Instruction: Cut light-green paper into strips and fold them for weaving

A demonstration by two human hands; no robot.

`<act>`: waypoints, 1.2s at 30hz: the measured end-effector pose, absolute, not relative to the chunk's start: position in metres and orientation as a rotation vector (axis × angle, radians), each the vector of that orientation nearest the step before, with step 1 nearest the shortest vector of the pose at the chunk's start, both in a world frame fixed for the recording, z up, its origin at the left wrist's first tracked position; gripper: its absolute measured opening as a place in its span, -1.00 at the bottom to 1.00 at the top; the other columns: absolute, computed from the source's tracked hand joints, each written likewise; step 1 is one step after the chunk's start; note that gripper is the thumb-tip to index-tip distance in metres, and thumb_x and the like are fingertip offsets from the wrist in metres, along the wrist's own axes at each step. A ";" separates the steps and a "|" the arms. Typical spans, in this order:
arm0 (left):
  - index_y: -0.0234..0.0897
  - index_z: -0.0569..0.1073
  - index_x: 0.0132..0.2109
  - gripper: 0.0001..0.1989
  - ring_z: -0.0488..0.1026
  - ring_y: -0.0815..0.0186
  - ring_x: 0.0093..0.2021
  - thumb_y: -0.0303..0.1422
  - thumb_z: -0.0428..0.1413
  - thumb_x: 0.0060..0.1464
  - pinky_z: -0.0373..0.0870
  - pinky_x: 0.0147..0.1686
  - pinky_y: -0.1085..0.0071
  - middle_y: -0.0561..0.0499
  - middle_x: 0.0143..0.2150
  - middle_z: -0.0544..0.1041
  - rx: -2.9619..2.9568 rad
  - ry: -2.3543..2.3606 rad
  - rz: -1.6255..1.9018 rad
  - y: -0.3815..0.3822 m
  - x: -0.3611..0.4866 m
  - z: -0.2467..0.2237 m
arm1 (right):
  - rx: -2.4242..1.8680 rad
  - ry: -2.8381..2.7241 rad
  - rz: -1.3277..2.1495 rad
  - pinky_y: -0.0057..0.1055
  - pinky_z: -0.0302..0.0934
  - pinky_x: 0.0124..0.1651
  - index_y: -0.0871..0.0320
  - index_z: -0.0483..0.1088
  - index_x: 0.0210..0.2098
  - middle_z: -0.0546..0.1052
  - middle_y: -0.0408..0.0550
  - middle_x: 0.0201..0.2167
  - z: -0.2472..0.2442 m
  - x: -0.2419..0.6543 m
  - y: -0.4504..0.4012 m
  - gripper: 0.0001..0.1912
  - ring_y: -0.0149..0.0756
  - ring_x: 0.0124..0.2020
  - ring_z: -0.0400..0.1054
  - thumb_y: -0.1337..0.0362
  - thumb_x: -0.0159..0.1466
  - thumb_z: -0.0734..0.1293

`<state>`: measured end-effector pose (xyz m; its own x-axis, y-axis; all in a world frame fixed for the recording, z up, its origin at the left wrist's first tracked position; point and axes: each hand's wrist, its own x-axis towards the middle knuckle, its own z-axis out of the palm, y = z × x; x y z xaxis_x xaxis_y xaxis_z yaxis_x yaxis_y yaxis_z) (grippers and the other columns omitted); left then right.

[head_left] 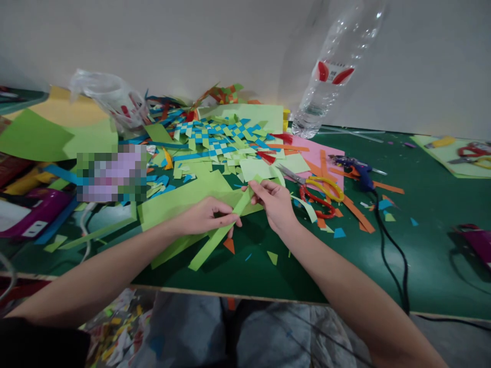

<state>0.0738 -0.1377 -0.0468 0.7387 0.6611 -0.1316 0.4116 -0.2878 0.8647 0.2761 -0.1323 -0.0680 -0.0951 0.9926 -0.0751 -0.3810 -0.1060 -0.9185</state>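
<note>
A light green paper strip (215,241) runs at a slant between my two hands, above the table's front part. My left hand (210,217) pinches it near the middle, between thumb and fingers. At the strip's upper end, my right hand (272,199) grips it with thumb and fingertips. Beneath my hands lie green paper sheets (184,202). Just beyond my right hand are scissors (312,186) with yellow and red handles. Woven blue and green paper pieces (222,135) are heaped behind the hands.
A tall clear bottle (333,76) stands at the back beside a pink sheet (333,148). To the right, a blue glue gun (364,174) trails a black cable (399,260). A plastic-wrapped cup (118,102) stands at back left. Paper scraps litter the green table (433,240).
</note>
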 end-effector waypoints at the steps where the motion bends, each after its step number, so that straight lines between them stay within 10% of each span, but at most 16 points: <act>1: -0.36 0.62 -0.27 -0.58 0.20 0.51 -0.65 -0.15 0.02 0.31 0.08 -0.62 0.55 -0.04 -0.47 0.62 1.928 0.821 0.305 -0.138 0.074 -0.047 | -0.936 -0.918 1.492 -0.46 0.30 -0.43 0.13 0.39 -0.62 0.64 -0.07 -0.44 -0.069 0.276 -0.132 -0.65 -0.51 -0.61 0.29 0.10 0.00 0.58; 36: -0.35 0.63 -0.31 -0.60 0.31 0.47 -0.60 -0.20 0.02 0.29 0.15 -0.57 0.58 -0.03 -0.50 0.60 1.999 0.822 0.294 -0.136 0.073 -0.044 | -0.906 -0.932 1.507 -0.46 0.28 -0.42 0.14 0.54 -0.47 0.67 -0.04 -0.38 -0.071 0.275 -0.132 -0.74 -0.51 -0.60 0.26 0.08 0.04 0.55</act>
